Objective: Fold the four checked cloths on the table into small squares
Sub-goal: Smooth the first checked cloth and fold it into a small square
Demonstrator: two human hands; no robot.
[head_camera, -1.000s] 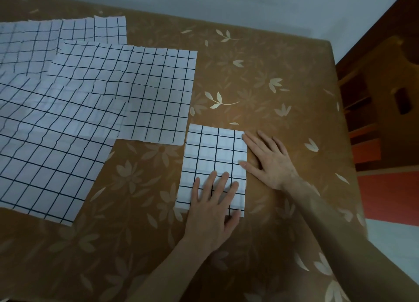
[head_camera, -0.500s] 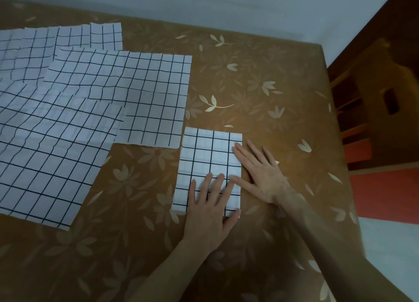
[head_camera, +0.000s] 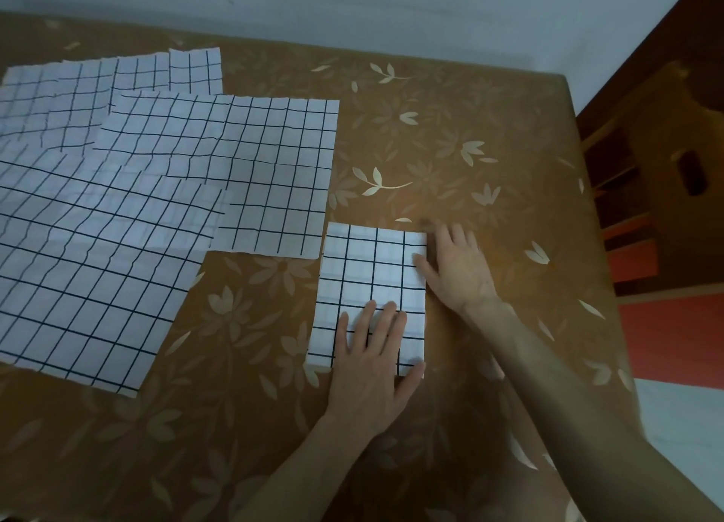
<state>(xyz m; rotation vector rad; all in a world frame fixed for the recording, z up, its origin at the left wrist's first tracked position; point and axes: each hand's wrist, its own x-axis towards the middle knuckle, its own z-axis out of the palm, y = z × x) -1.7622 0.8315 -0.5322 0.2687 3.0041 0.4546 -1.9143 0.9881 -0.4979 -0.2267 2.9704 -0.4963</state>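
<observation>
Your left hand (head_camera: pixel 370 359) lay flat on the near end of the folded cloth (head_camera: pixel 370 282), its fingers straight and close together, pressing the cloth down on the table (head_camera: pixel 470 149); its grip was wide and held nothing. Your thumb stuck out to the side by the cloth's near right corner. The folded cloth was a tall white shape with dark lines, lying a bit right of the middle of the brown table with pale flowers on it. Your right hand (head_camera: pixel 456 271) was just past your left one, at the right edge of the same cloth. It was flat too, with the fingers spread and pointing away from you, and the thumb rested on the cloth's edge. Its grip was also wide and held nothing. The fingertips looked blurry near the cloth's far right corner. To the left lay three more checked cloths, all still spread out and lying partly on top of each other: a near cloth (head_camera: pixel 86 271) closest to you, a middle cloth (head_camera: pixel 254 161) behind it, and a far cloth (head_camera: pixel 117 79) by the wall (head_camera: pixel 352 12). Off to the right stood a wooden chair (head_camera: pixel 662 161).
</observation>
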